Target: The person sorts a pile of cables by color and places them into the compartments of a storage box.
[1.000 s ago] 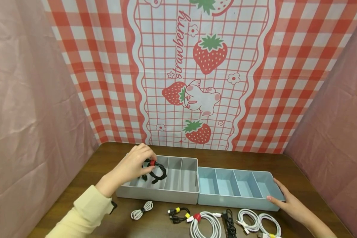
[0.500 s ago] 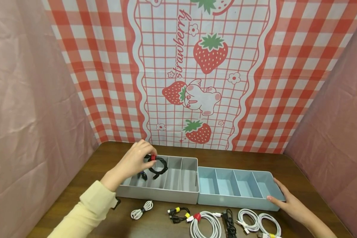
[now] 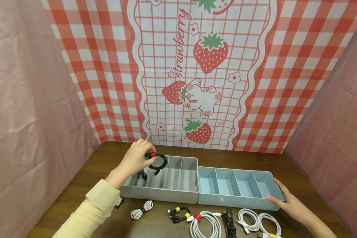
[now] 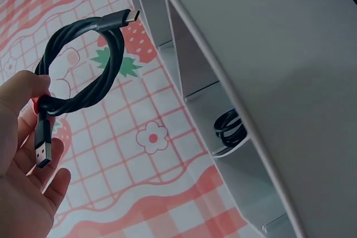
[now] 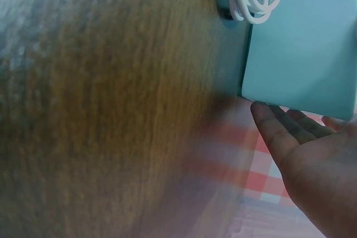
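My left hand point(image 3: 134, 159) pinches a coiled black USB cable point(image 3: 165, 162) at its red tie, over the grey divided box point(image 3: 160, 194). In the left wrist view, the loop of this cable point(image 4: 116, 57) stands out from thumb and fingers, both plugs showing. Inside one grey compartment lies another black cable point(image 3: 144, 176) with a purple tie. At the right end of the blue divided box point(image 3: 238, 202), my right hand point(image 3: 291, 205) rests with extended fingers; the right wrist view shows the fingertips point(image 5: 261, 110) along the box's end edge.
In front of the boxes lie a white cable with a black tie point(image 3: 141, 210), a short black cable with yellow ties point(image 3: 178, 216), a white coil with a red tie point(image 3: 209, 224), a black cable point(image 3: 229, 224) and two white coils point(image 3: 250, 220) on the wooden table point(image 3: 86, 201).
My left hand has risen slightly and shifted a little right with the black cable, showing more of the cable in the grey compartment. The right hand stays put.
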Demonstrator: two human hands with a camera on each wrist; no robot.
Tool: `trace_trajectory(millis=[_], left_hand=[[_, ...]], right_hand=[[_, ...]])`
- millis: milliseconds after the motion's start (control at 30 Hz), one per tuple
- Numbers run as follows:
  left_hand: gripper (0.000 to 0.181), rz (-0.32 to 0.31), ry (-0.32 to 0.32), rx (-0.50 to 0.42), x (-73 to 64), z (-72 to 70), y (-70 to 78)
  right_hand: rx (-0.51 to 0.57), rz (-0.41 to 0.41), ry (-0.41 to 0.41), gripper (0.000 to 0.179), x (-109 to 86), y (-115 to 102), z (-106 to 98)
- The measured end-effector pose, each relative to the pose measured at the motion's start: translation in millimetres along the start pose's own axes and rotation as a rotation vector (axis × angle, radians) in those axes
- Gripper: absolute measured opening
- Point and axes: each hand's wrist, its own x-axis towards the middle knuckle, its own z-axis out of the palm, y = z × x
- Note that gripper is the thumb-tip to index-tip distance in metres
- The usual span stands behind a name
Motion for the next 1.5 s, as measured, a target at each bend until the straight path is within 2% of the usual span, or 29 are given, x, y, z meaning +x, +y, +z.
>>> trace_trajectory(millis=[267,600,800,1100,1500], left_hand=[[0.021,-0.069,-0.032,0.028,-0.9,7.8,-3.9],[0.023,-0.074,-0.024,0.032,-1.8,22.2,-10.0],[0.022,-0.113,-0.054,0.058,-1.7,29.3,-10.8],[0.021,-0.16,-0.101,0.041,-0.7,39.8,-11.4],[0.022,-0.189,-0.115,-0.004,-5.0,52.6,-16.2]], right_hand=[[-0.016,0.005,0.004,0.09,-0.8,-0.3,0.5],[-0.03,-0.004,0.004,0.088,-0.1,-2.0,-0.4],[-0.046,0.005,0.005,0.088,0.8,-1.9,0.0],[-0.059,0.007,0.008,0.089,1.2,-2.0,0.0],[-0.065,0.002,0.02,0.088,0.0,-0.4,1.4]])
